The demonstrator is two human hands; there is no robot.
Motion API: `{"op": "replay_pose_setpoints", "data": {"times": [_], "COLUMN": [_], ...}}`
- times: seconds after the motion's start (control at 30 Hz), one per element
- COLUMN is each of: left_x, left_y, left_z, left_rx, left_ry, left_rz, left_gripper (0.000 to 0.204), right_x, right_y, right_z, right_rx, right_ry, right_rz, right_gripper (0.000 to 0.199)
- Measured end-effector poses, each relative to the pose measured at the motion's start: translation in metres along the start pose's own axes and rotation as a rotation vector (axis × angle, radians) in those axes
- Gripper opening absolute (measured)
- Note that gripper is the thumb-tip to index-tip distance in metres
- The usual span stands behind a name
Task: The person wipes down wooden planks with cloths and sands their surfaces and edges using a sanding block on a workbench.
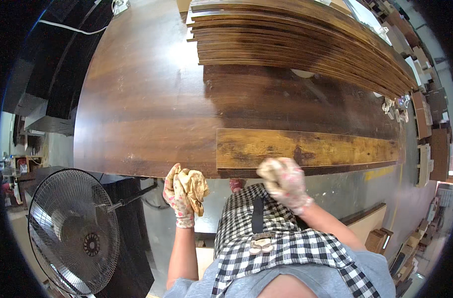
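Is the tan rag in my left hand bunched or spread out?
Bunched: the tan rag shows crumpled folds against the gloved left hand.

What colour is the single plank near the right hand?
The plank is golden brown with dark patches; head view.

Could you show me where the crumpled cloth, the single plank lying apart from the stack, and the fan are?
Crumpled cloth (195, 188): head view, on its folds.
Single plank (316, 148): head view, middle of its upper face.
Fan (91, 244): head view, on its round hub.
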State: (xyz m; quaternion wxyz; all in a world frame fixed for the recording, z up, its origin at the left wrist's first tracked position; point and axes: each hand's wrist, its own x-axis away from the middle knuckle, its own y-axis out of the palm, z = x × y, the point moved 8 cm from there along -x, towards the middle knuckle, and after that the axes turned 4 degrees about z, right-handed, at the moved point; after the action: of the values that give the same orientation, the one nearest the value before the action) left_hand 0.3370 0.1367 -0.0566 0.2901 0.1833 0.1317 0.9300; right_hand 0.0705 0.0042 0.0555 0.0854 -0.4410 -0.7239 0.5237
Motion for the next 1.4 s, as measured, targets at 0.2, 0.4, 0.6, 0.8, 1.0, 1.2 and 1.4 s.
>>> {"op": "replay_pose_setpoints", "data": {"times": [0.2,0.4,0.6,0.8,1.0,1.2,1.4], "left_x": [0.01,0.007,0.004,0.004,0.0,0.013,0.022], "left_y": [0.031,0.054,0.034,0.052,0.039,0.09,0.118], "left_z": [0.023,0.029,0.032,0.028,0.039,0.039,0.038], "left_rx": [0.013,-0.019,-0.025,0.015,-0.031,0.014,-0.116], "left_ry": [0.065,0.076,0.144,0.09,0.138,0.1,0.126], "left_rz": [-0.057,-0.1,-0.087,-0.14,-0.087,-0.235,-0.322], "left_gripper": [0.03,0.029,0.03,0.032,0.034,0.031,0.031], "right_x": [-0.005,-0.017,0.034,-0.012,0.038,0.031,0.045], "right_y": [-0.009,0.028,-0.054,0.024,-0.018,-0.036,-0.067], "right_z": [-0.022,-0.022,0.054,-0.018,0.053,0.027,0.054], "right_rx": [-0.083,-0.01,0.144,-0.041,0.2,0.059,0.185], "right_ry": [-0.108,-0.062,0.125,-0.046,0.216,0.115,0.184], "right_rz": [0.051,0.025,0.362,0.181,0.086,0.301,0.388], "right_gripper": [0.033,0.039,0.032,0.037,0.02,0.019,0.008]}}
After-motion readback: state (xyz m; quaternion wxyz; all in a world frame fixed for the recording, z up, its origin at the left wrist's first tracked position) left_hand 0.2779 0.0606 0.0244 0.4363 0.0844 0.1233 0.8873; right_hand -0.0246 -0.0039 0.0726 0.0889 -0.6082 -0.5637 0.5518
